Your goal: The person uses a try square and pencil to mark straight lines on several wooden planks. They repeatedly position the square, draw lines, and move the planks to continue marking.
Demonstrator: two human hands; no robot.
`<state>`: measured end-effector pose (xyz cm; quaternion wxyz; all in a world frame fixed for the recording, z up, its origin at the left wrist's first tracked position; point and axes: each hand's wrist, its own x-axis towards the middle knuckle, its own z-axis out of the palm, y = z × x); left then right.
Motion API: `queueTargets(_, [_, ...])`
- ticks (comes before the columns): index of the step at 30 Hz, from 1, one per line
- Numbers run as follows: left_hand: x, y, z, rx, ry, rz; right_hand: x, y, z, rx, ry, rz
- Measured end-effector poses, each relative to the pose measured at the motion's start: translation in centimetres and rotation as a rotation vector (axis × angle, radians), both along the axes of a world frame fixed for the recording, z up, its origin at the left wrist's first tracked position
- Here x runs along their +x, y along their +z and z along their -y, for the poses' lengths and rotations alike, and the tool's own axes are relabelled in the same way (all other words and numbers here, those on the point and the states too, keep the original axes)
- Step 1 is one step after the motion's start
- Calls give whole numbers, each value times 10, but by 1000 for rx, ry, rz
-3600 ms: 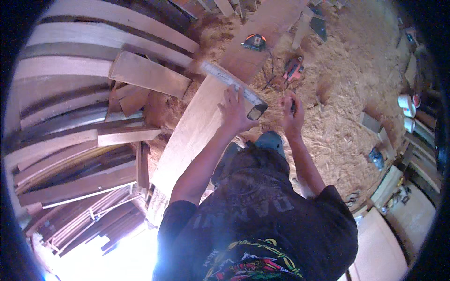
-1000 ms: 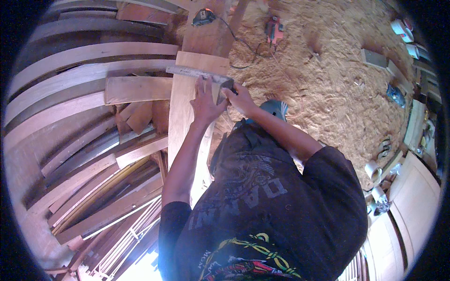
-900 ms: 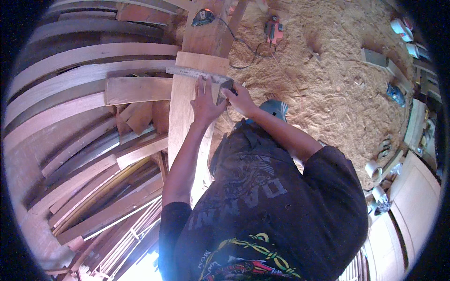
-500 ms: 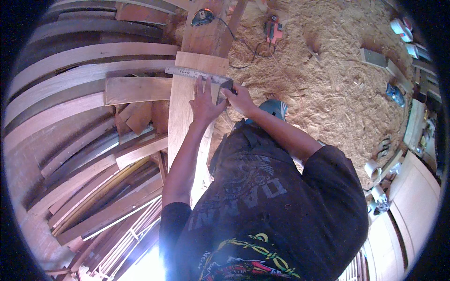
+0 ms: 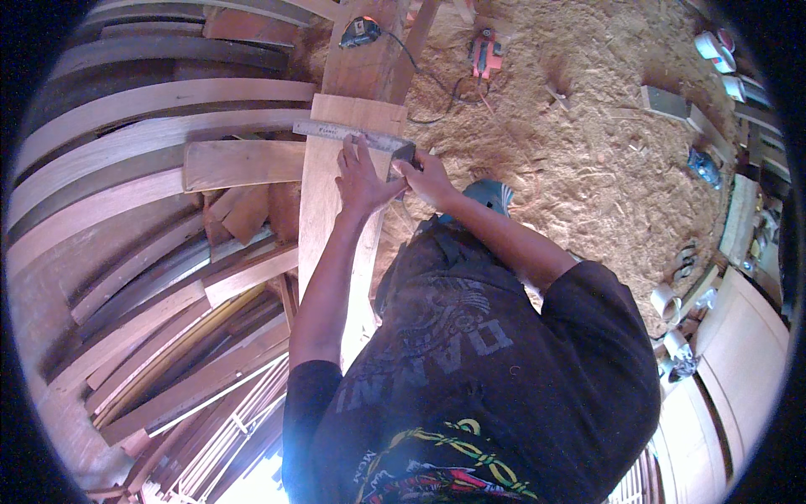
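Observation:
A pale wooden board (image 5: 323, 206) runs lengthwise in front of me, on the left side of my body. Across it near its far end lies a try square (image 5: 327, 129), its metal blade over the wood and its dark stock (image 5: 405, 154) at the board's right edge. My left hand (image 5: 363, 181) rests on the board with fingers stretched out, the tips touching the blade. At the right edge, my right hand (image 5: 431, 181) grips the stock, thumb toward the left hand. Whether it also holds a marking tool is hidden.
Beyond the board's end, a tape measure (image 5: 361, 32) rests on a darker timber. A red corded power tool (image 5: 484, 57) lies on the sawdust-covered floor (image 5: 579, 185). Stacked planks (image 5: 151, 141) fill the left. White cylindrical containers (image 5: 665, 302) and panels (image 5: 743, 353) stand at the right.
The fingers of my left hand have drawn closer together on the blade. My right hand stays at the stock, and the square keeps its place across the board.

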<state>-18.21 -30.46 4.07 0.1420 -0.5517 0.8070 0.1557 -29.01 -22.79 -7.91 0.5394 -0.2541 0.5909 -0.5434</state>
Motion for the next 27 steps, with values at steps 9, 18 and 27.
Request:
queueTargets(9, [-2,-1,5,17,31,10,-12,11,-3,50,95,37])
queueTargets(18, [-16,14,4,112,83,23,-107,52,12,-71,-215,-10])
queueTargets(27, [-15,5,2,164,86,15,-52,111,150,-424,497,-620])
